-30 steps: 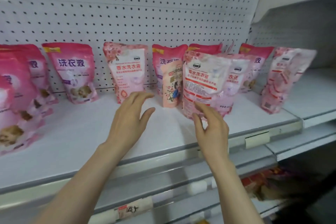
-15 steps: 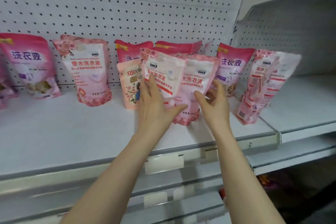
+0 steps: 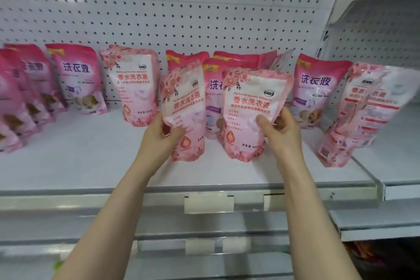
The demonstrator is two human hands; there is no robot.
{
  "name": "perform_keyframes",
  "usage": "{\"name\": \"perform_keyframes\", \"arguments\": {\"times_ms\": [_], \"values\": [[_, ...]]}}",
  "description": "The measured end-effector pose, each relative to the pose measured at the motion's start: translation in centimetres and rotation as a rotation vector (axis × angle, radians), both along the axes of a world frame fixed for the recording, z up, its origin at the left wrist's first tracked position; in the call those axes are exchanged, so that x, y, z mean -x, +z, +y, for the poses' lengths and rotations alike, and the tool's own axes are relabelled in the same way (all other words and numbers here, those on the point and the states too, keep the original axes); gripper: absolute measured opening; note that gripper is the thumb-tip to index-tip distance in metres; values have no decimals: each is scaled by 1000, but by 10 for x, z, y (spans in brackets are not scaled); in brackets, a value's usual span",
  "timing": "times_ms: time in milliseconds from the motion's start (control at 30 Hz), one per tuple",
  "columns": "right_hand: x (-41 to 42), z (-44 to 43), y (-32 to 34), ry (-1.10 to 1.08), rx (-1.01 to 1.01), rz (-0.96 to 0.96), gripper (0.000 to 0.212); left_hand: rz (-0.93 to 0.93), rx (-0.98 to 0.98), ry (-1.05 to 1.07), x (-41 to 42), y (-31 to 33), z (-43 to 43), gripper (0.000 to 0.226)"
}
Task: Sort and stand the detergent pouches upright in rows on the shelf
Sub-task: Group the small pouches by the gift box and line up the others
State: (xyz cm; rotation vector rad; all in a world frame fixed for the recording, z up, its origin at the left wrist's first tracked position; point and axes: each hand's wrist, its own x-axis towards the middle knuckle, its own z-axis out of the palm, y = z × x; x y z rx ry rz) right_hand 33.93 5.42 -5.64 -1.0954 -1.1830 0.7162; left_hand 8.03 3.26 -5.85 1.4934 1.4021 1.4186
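Hands around glossy crinkled pouches

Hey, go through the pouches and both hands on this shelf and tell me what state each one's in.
Left hand: gripping left floral pouch, roughly upright.
Right hand: gripping right floral pouch, upright.
Back floral pouch: standing upright, untouched.
Left magenta pouch: standing upright.
Right magenta pouch: standing upright, untouched.
Far-right floral pouches: tilted, not upright.
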Motion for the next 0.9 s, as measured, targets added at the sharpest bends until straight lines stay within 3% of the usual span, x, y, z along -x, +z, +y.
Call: {"name": "perform_keyframes", "arguments": {"times_ms": [200,433,667,900], "values": [[0,-5,7,63,-8,-6,25,-25,-47,132,-13,-4,-2,36],[19,-19,10,18,-48,4,16,-316,-53,201,23,-9,-23,15],[103,-18,35,184,-63,43,14,-326,-147,314,118,4,-49,22],[212,25,29,246,92,26,11,-328,-189,342,193,17,-57,22]]}}
